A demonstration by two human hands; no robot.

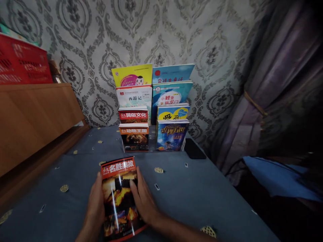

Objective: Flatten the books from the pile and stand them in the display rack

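Between my two hands is a glossy paperback book [117, 191] with a red title band and a dark golden cover, front side up. My left hand [96, 198] grips its left edge. From the right, my right hand [145, 196] holds the other edge, the thumb lying on the cover. Beyond them, books stand in two stepped columns. At the front left is an orange-banded book with a lion [135, 139]; a blue book [171, 136] stands at the front right.
A black phone [194, 148] lies right of the standing books on the blue patterned sheet [176, 188]. On the left, a wooden headboard [37, 114] rises with a red box [24, 60] on top. Purple curtains [252, 111] hang at the right, near a blue cloth [280, 178].
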